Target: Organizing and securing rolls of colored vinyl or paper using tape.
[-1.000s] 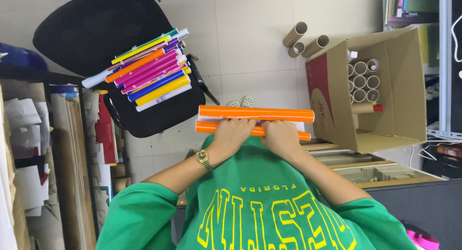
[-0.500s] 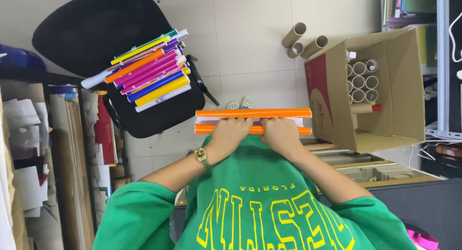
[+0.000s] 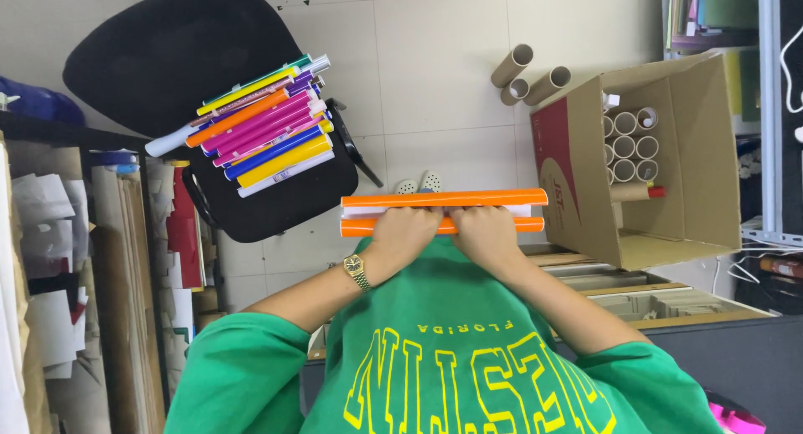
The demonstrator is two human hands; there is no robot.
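Hands (image 3: 447,233) grip half-rolled orange sheet (image 3: 443,201), white inside.

A black office chair (image 3: 167,74) stands on the pale tiled floor (image 3: 435,83), its seat carrying a stack of coloured rolls (image 3: 259,129) laid side by side. An open cardboard box (image 3: 669,162) lies tipped on the floor, cardboard tubes (image 3: 627,145) packed inside. Three loose tubes (image 3: 529,73) lie just beside its upper corner.
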